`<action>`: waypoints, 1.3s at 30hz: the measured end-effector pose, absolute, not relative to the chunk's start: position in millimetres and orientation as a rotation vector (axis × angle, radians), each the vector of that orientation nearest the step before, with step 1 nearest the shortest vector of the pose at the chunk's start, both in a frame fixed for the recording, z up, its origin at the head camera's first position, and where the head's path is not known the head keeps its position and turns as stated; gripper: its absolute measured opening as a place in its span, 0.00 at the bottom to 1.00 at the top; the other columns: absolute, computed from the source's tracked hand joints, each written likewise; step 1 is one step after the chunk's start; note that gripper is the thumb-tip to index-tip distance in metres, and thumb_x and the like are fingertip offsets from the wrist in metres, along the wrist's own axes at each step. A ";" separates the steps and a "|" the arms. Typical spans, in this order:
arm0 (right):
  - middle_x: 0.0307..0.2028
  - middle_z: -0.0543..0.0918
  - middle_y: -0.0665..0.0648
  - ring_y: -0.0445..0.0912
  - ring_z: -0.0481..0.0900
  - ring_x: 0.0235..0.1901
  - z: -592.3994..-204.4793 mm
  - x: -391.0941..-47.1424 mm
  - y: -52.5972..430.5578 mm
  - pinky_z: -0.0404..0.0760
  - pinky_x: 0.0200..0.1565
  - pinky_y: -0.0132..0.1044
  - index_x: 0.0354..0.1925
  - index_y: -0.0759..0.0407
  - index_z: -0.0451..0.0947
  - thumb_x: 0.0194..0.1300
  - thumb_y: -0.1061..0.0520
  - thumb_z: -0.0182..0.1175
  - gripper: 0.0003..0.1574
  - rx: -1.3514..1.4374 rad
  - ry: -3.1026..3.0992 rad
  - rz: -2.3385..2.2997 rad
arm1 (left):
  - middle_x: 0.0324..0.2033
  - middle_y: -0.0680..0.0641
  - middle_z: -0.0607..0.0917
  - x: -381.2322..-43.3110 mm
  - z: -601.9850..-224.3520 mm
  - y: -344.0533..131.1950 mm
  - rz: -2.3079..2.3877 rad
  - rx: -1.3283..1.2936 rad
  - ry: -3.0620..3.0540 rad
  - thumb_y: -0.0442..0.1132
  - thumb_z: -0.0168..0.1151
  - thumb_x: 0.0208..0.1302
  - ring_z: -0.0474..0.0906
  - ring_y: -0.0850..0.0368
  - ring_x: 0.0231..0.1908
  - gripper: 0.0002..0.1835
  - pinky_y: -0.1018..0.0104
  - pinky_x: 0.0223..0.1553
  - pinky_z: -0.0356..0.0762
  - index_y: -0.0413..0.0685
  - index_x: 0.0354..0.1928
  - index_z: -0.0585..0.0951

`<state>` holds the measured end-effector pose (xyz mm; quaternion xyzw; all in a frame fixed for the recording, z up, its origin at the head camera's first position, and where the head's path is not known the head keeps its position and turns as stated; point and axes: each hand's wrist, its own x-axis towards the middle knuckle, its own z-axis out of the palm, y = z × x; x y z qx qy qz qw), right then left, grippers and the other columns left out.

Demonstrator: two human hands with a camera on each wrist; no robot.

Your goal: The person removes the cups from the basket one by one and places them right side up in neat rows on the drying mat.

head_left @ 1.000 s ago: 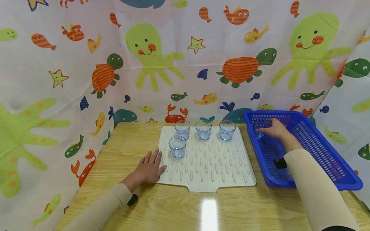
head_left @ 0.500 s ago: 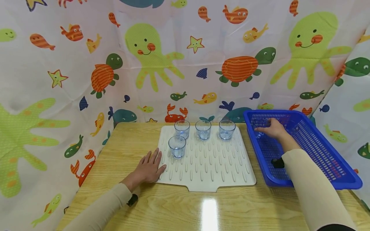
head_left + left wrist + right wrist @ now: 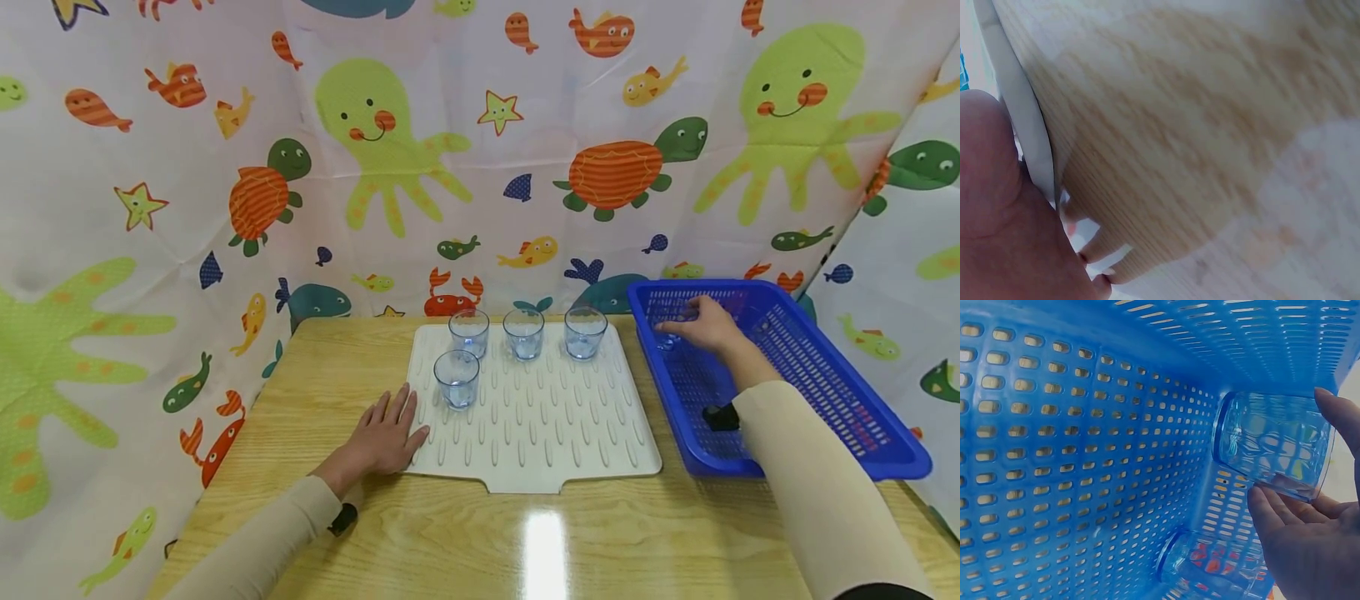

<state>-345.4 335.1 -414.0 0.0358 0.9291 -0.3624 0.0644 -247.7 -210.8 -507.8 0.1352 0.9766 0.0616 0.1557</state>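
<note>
Inside the blue basket (image 3: 825,392), my right hand (image 3: 708,325) holds a clear glass (image 3: 1275,444) by its sides, thumb on one side and fingers on the other. A second glass (image 3: 1210,562) lies beside it in the basket, partly behind my hand in the right wrist view. My left hand (image 3: 386,433) rests with fingers spread at the left edge of a white ridged drying mat (image 3: 540,425). Three upright glasses stand along the mat's back, including a middle glass (image 3: 523,335); another glass (image 3: 457,380) stands in front of the leftmost.
The mat and basket sit on a wooden table (image 3: 420,542), the basket to the right of the mat. A curtain (image 3: 495,192) printed with sea animals hangs behind the table and along both sides.
The head view has shifted slightly. My right hand stays in the basket at the glass, and my left hand keeps its place at the mat's edge.
</note>
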 end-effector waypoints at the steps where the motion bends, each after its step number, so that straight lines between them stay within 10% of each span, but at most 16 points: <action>1: 0.70 0.57 0.83 0.77 0.58 0.68 -413.4 -344.6 335.4 0.63 0.66 0.70 0.75 0.81 0.41 0.69 0.39 0.65 0.65 0.105 2.806 -1.098 | 0.82 0.42 0.36 -247.8 -507.4 -210.5 0.179 0.389 2.798 0.62 0.37 0.80 0.33 0.34 0.79 0.42 0.35 0.75 0.38 0.46 0.83 0.41; 39: 0.70 0.60 0.81 0.76 0.62 0.67 -360.6 -305.3 315.0 0.68 0.62 0.71 0.77 0.76 0.43 0.66 0.32 0.65 0.69 0.005 2.876 -1.104 | 0.82 0.42 0.35 -249.0 -509.2 -209.9 0.169 0.394 2.794 0.63 0.36 0.81 0.33 0.33 0.79 0.42 0.35 0.75 0.38 0.46 0.83 0.40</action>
